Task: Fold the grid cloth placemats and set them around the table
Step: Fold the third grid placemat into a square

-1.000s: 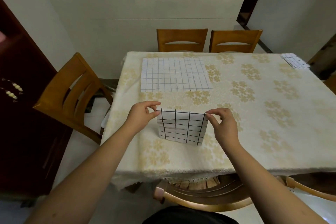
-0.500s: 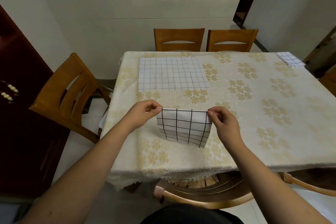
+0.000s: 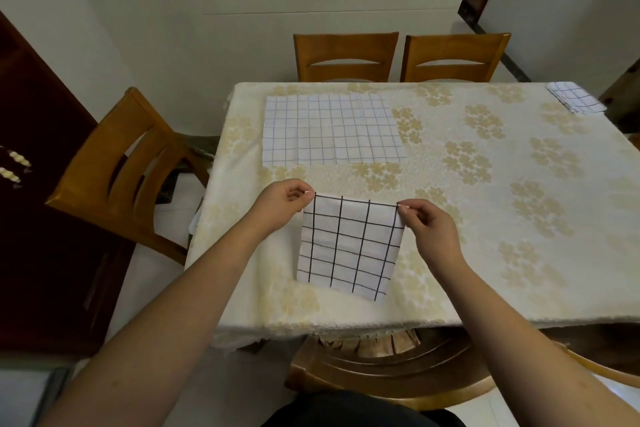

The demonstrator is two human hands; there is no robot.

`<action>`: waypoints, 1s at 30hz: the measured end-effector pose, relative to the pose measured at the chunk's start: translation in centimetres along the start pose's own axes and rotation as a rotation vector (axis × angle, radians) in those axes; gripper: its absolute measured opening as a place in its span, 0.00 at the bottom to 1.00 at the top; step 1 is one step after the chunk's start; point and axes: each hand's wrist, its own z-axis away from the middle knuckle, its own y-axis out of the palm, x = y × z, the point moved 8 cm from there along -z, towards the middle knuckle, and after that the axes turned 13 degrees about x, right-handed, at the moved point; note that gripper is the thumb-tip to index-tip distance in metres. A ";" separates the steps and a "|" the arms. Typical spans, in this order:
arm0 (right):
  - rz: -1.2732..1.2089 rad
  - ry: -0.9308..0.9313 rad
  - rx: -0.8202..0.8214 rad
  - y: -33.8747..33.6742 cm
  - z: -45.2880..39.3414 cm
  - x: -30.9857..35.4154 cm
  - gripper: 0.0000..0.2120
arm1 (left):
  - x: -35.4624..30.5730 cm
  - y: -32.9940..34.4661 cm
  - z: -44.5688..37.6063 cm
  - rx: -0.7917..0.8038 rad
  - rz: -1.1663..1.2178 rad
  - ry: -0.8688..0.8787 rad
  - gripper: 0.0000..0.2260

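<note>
A table (image 3: pixel 485 218) covered with a cream cloth patterned in pale gold flowers filled most of the view. Wooden chairs stood around it: two at the far side (image 3: pixel 346 57) (image 3: pixel 455 57), one at the left (image 3: pixel 128 170), and one tucked under the near edge (image 3: pixel 388 374). An unfolded grid placemat (image 3: pixel 332 130) lay flat near the far left of the table. A folded grid placemat (image 3: pixel 576 99) sat at the far right corner. Near the front edge, a smaller folded placemat (image 3: pixel 349 246) hung over the tabletop. The left hand (image 3: pixel 280 206) pinched its upper left corner between thumb and fingertip, and the right hand (image 3: pixel 433 230) pinched its upper right corner likewise.
</note>
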 end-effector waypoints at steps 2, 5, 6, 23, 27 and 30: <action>-0.008 -0.025 -0.017 -0.4 -1.4 1.0 0.04 | -1.4 -0.9 -0.9 -0.047 -0.057 0.032 0.06; 0.003 -0.071 -0.036 -1.1 -3.2 2.8 0.04 | -3.3 -2.6 -2.0 -0.124 -0.120 0.086 0.07; 0.006 -0.093 -0.032 -1.2 -3.7 3.3 0.03 | -3.8 -3.0 -2.2 -0.141 -0.123 0.106 0.06; 0.697 -0.167 0.421 3.7 3.0 -11.8 0.06 | 12.4 8.6 3.2 0.117 -0.716 0.136 0.16; 0.793 -0.128 0.476 4.5 4.1 -14.2 0.22 | 15.0 11.4 4.4 0.214 -0.791 0.085 0.19; 0.815 -0.121 0.397 4.4 3.5 -13.6 0.22 | 14.3 12.3 3.9 0.190 -0.820 0.070 0.19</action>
